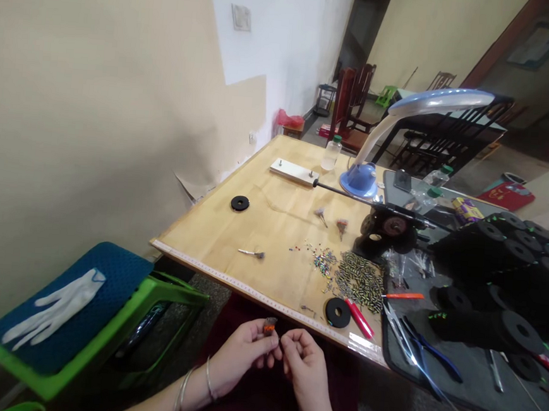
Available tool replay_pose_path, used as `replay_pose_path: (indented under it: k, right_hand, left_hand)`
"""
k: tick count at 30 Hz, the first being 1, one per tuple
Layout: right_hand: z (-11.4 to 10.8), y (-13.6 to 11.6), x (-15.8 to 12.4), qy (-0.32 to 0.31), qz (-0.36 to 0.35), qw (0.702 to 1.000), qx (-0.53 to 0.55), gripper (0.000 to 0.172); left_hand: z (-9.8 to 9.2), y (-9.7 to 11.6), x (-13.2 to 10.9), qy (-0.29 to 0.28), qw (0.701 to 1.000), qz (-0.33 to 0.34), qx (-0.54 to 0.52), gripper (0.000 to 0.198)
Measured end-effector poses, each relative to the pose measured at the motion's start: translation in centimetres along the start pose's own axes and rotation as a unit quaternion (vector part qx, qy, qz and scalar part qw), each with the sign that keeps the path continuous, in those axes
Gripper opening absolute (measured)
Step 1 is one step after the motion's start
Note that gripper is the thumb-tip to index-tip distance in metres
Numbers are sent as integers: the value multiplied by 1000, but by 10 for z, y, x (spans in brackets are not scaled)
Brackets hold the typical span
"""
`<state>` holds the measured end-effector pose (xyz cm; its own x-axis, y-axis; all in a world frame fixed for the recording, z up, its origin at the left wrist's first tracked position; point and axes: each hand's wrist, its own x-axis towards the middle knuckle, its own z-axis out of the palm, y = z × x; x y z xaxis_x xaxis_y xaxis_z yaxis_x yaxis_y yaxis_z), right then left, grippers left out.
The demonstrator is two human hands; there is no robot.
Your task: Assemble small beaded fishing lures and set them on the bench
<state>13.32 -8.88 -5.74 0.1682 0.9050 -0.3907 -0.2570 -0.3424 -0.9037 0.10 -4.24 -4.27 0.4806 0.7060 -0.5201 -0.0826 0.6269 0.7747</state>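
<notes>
Just in front of the table's near edge, my left hand (256, 345) pinches a small grey-topped piece with an orange band (269, 325) between thumb and fingers. It stands upright; its exact kind is too small to make out. Close beside it is my right hand (304, 358), thumb and fingertips pressed together; whatever they hold, if anything, is hidden. Beyond the hands, a black foam ring (331, 319) lies at the table edge beside a red-handled tool (359, 318). Farther in are a pile of small yellow-and-black pieces (359, 278) and scattered coloured beads (324, 261).
A blue desk lamp (359, 179) and a bottle (330, 154) stand at the back. Scissors (398, 334), blue-handled pliers (438, 358) and black foam rolls (488, 323) crowd the right mat. A white glove (60, 306) lies on the stool (122, 263) at left.
</notes>
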Motion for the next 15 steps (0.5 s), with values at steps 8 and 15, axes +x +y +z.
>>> replay_pose_path:
  k: [8,15]
  right_hand:
    - [-2,4,0,24,-10,999,-21,43]
    - [-3,11,-3,48,-52,996,-63,39]
  left_hand:
    - [-5,-7,3,26,983,-83,-159,33]
    - [-7,-6,1,36,970,-114,-210,33]
